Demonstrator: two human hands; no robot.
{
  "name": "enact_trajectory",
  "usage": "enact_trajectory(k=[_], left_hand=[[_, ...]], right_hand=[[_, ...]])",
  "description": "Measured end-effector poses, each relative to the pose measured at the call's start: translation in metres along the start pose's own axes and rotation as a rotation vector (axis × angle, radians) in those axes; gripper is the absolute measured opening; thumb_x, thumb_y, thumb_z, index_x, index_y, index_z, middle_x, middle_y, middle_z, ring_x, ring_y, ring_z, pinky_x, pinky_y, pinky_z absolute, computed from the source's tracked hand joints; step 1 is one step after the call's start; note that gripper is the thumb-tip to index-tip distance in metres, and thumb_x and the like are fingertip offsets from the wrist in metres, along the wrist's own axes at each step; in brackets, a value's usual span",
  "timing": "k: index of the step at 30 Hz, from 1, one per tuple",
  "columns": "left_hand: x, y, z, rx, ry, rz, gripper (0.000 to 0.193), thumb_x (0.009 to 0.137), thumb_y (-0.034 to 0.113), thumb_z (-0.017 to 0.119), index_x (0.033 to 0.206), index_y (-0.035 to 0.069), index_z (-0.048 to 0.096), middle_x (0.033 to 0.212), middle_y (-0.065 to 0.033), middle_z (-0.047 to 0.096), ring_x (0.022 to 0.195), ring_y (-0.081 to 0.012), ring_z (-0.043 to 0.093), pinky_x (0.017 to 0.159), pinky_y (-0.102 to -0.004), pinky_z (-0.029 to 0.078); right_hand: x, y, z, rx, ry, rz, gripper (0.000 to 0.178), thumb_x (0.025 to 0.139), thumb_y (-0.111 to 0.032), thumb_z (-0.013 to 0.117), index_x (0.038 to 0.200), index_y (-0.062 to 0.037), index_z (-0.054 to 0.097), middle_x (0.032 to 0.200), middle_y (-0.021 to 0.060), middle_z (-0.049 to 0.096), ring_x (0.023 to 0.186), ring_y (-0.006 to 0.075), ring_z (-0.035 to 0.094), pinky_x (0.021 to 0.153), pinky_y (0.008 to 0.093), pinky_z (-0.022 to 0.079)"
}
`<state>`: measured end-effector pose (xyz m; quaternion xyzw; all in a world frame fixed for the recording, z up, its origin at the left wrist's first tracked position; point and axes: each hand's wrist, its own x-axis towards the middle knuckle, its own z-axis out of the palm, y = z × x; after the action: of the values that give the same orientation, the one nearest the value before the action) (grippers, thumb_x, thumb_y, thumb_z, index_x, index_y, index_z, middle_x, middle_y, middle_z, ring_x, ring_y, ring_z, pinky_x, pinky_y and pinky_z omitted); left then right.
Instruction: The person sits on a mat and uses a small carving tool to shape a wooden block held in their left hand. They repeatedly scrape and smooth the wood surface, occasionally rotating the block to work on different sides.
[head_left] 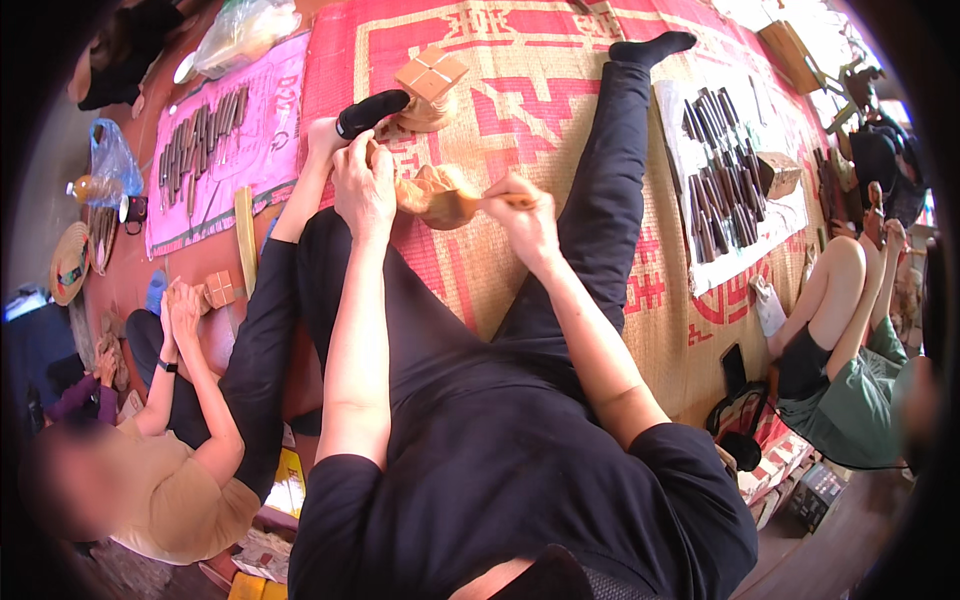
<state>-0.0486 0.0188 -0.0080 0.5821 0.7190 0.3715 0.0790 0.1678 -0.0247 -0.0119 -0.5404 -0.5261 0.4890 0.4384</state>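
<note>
You sit on a red-and-tan woven mat [470,285], legs spread, with the carved wooden piece [437,195] held just above it. Your left hand [365,190] is curled around its left end; your right hand [525,220] grasps its narrow right end, though your fingers hide the exact contact. Just beyond, a banded wooden block [431,73] tops a rounded wooden stand [428,113]. To your left, a pink sheet [268,150] bearing rows of hand tools [205,132] lies on a reddish floor [105,300]; to your right, a white sheet [785,222] bears more. Other people sit on both sides.
</note>
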Motion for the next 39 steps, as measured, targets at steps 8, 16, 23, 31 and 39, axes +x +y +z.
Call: enact_trajectory(k=[8,16,23,31,39], left_hand=[[-0.005,0.004,0.004,0.007,0.014,0.034,0.035,0.091,0.030,0.056,0.121,0.014,0.061,0.112,-0.0117,0.057,0.105,-0.0353,0.058,0.086,-0.0479,0.049],[-0.020,0.030,0.003,0.052,-0.007,0.063,0.035,0.087,0.024,0.062,0.120,0.013,0.061,0.113,-0.0115,0.056,0.106,-0.0362,0.056,0.083,-0.0488,0.051],[-0.020,0.035,0.001,0.067,0.013,0.103,0.034,0.086,0.024,0.063,0.118,0.012,0.062,0.111,-0.0110,0.055,0.109,-0.0353,0.055,0.084,-0.0474,0.052],[-0.023,0.035,0.002,0.053,0.004,0.108,0.035,0.086,0.023,0.064,0.119,0.011,0.062,0.111,-0.0106,0.054,0.109,-0.0341,0.054,0.084,-0.0468,0.052],[-0.024,0.035,0.001,0.048,-0.014,0.128,0.036,0.084,0.021,0.066,0.119,0.011,0.062,0.112,-0.0097,0.055,0.107,-0.0340,0.056,0.085,-0.0461,0.052]], right_hand=[[0.002,-0.015,-0.012,0.143,-0.042,0.131,0.007,0.073,-0.007,0.069,0.079,-0.0029,0.067,0.065,0.0023,0.062,0.062,0.0077,0.056,0.061,0.0266,0.046],[0.040,0.000,-0.004,0.228,0.277,-0.011,0.004,0.077,0.000,0.064,0.075,-0.0024,0.066,0.065,-0.0008,0.062,0.059,0.0043,0.050,0.055,0.0224,0.040],[0.004,-0.004,0.006,0.109,0.005,0.215,0.008,0.073,-0.008,0.067,0.071,-0.0014,0.063,0.062,0.0041,0.060,0.057,0.0093,0.056,0.055,0.0242,0.043],[0.015,0.007,-0.016,0.358,0.058,0.190,0.008,0.078,-0.008,0.068,0.077,-0.0013,0.065,0.068,0.0045,0.063,0.062,0.0086,0.057,0.057,0.0231,0.045],[0.031,0.031,-0.014,0.386,0.294,0.014,0.003,0.078,0.000,0.068,0.080,-0.0011,0.066,0.069,-0.0017,0.059,0.066,0.0053,0.052,0.060,0.0208,0.042]])
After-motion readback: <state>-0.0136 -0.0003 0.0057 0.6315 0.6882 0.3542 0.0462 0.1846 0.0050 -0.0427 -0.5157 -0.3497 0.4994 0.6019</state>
